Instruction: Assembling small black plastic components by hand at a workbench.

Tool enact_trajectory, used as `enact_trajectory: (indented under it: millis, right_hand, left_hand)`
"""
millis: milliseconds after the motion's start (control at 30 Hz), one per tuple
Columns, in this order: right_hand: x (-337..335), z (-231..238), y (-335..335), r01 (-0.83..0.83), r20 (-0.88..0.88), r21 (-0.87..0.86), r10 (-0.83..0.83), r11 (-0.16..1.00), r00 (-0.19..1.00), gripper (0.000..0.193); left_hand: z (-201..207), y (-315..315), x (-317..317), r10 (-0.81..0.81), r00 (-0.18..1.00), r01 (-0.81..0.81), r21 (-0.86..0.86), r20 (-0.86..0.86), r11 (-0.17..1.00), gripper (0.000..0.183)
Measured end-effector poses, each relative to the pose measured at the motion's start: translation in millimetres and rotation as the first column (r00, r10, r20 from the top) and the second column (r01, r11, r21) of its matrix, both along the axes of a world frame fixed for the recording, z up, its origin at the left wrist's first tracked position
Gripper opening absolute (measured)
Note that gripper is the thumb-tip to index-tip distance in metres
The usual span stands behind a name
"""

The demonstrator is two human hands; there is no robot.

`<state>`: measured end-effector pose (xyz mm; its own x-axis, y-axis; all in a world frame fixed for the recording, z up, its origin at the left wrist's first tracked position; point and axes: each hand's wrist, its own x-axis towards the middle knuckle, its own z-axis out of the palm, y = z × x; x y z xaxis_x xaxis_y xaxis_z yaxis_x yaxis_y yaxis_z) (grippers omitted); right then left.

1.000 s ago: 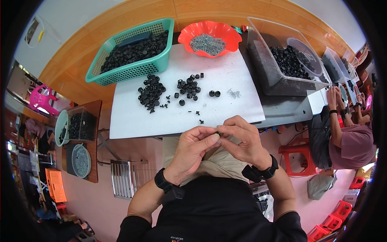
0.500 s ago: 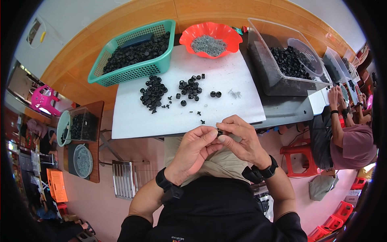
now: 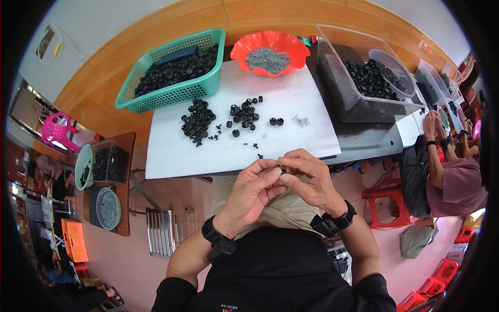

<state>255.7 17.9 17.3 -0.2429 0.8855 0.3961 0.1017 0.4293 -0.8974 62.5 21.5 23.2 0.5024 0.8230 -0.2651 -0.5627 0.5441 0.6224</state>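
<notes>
Just off the front edge of the white sheet, my left hand and my right hand meet fingertip to fingertip. Both are closed in a pinch around a small dark part, mostly covered by the fingers, so its exact kind is hidden. Beyond them on the sheet lie a pile of black round caps, a looser group of short black cylinders, and two black cylinders side by side. A few tiny black pronged pieces and a little heap of clear bits are scattered nearby.
At the back stand a green basket of black parts, a red scalloped bowl of small grey pieces, and a clear bin of black parts. A side table is at left. Another person works at right, beside a red stool.
The view has shifted very slightly. Both hands keep their pinch on the small dark part in nearly the same place, and the pieces on the sheet lie as before.
</notes>
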Motion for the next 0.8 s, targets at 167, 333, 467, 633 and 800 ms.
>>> enact_trajectory:
  millis: [167,333,467,633,800]
  right_hand:
    - [-0.4,-0.7,-1.4,0.015,-0.048,-0.021,-0.016,1.0,0.999,0.031]
    - [-2.0,-0.3,-2.7,0.102,-0.028,0.084,-0.1,0.991,0.995,0.024]
    - [-5.7,-2.7,-1.4,0.181,0.045,0.319,-0.206,0.93,0.978,0.024]
    - [-7.3,-1.8,-1.8,0.224,0.164,0.507,-0.348,0.832,0.923,0.025]
    - [-9.2,-3.7,-1.8,0.259,0.158,0.552,-0.404,0.792,0.901,0.027]
  left_hand:
    - [4.2,-0.4,2.3,0.013,1.0,-0.013,-0.014,-0.006,1.0,0.026]
    - [1.1,-0.5,1.7,0.008,1.0,-0.008,0.006,0.0,1.0,0.023]
    - [1.1,-2.9,4.9,0.043,0.999,-0.043,-0.001,0.002,0.999,0.023]
    - [0.6,-5.5,8.3,0.096,0.994,-0.098,-0.04,-0.043,0.994,0.022]
    - [0.5,-5.4,10.2,0.1,0.994,-0.101,-0.024,-0.038,0.995,0.022]
